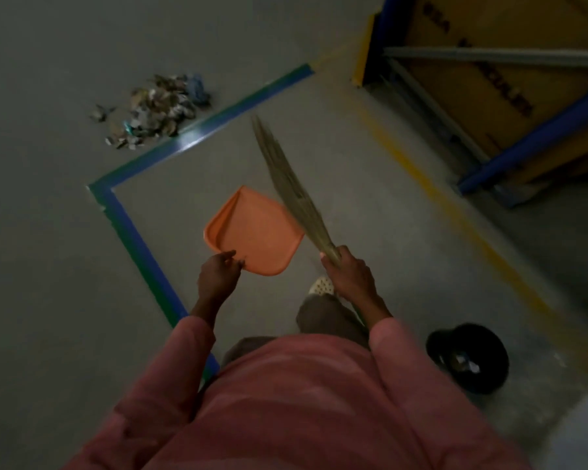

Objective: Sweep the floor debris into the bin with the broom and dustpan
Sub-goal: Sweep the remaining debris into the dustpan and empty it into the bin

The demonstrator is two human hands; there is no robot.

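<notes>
Left hand (pixel 218 273) holds dustpan (pixel 256 232) — right hand (pixel 349 271) grips broom (pixel 290 184).

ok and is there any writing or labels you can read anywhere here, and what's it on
cardboard box: rows of dark printed letters, too blurred to read
debris pile: any print on the scraps is too small to tell
dustpan, broom, bin: no text visible
</notes>
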